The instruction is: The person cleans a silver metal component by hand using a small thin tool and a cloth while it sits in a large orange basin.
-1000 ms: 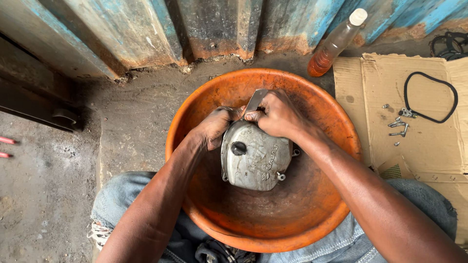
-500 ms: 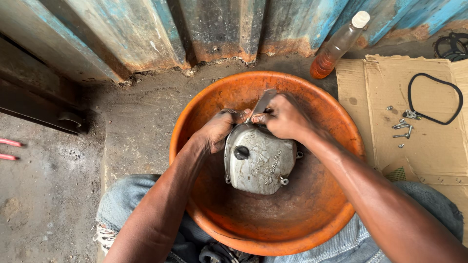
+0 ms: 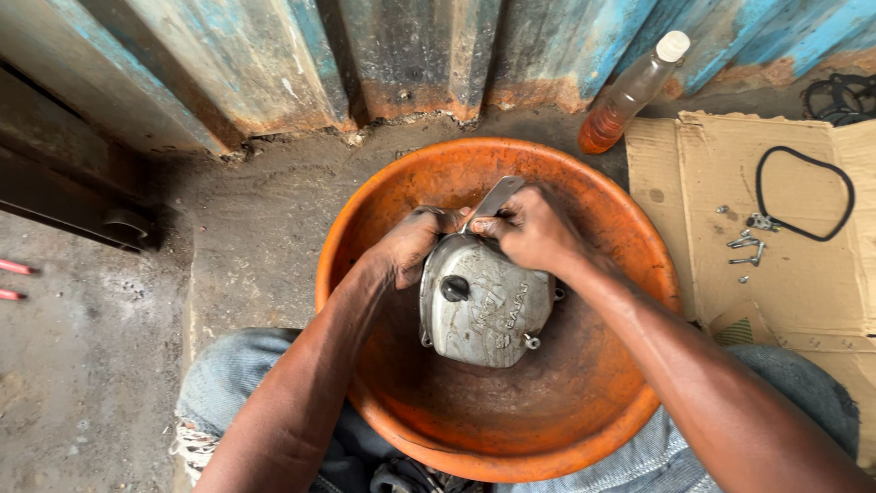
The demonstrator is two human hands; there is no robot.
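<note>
Rusty blue corrugated metal wall [image 3: 383, 55], dusty concrete floor [image 3: 255, 237], flattened cardboard [image 3: 821, 274] at right

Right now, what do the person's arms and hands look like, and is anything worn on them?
Both forearms are bare: no sleeves, gloves, watch or rings in view. The left hand and right hand look smeared with dark grime, heaviest on the left hand's fingers. Faded, frayed blue jeans cover the legs below.

Dull grey metal cover [image 3: 484, 306], matt plastic basin [image 3: 584, 420]
</note>
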